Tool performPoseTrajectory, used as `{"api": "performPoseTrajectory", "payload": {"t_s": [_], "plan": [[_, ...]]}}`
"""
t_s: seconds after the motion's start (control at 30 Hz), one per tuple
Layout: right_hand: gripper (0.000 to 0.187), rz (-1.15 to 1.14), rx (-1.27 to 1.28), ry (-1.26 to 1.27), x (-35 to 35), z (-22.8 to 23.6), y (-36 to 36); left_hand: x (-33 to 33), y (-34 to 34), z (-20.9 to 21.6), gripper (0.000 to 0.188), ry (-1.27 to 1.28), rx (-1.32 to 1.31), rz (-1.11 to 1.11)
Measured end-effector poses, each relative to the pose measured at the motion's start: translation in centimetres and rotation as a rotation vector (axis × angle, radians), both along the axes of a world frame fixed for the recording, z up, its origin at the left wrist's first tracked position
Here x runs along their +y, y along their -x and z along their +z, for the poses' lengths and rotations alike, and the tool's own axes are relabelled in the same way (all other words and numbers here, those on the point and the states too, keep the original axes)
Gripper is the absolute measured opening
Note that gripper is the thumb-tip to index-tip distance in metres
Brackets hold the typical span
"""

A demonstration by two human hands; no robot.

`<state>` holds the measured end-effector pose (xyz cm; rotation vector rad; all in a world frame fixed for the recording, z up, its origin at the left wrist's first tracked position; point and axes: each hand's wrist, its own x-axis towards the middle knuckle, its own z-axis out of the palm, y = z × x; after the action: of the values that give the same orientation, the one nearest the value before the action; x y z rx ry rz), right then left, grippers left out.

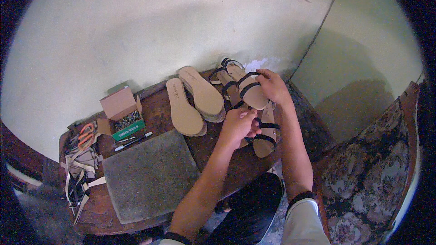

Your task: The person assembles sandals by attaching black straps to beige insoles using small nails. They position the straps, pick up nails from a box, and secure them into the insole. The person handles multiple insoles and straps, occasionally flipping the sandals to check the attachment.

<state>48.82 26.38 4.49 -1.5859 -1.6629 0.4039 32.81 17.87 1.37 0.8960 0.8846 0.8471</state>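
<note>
Reaching forward, near centre

Through the link, I hold my left forearm (203, 181) toward one o'clock, left hand (238, 126) just off centre at four, fingers (254, 130) curled inward. My right forearm (294, 147) points almost to twelve; my right hand (272, 87) sits higher, at two, fingers (262, 73) bent toward ten.

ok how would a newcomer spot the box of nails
On the dark wooden table, find the grey slab at the front. Just behind it, past a pen, sits the open cardboard box. Unlike the orange-handled scissors to its left, it has a green front and a heap of nails inside.
</note>
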Motion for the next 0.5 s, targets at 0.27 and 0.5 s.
{"api": "performPoseTrajectory", "payload": {"t_s": [0.27, 0.5], "plan": [[0.050, -0.176, -0.092, -0.040, -2.6, 2.7, 2.3, -2.2, 4.0, 0.7, 0.026, -0.126, 0.033, 0.030], [0.026, 0.174, -0.043, -0.270, -9.4, 5.4, 11.2, -7.3, 13.2, 0.0, 0.023, -0.140, 0.096, 0.215]]}}
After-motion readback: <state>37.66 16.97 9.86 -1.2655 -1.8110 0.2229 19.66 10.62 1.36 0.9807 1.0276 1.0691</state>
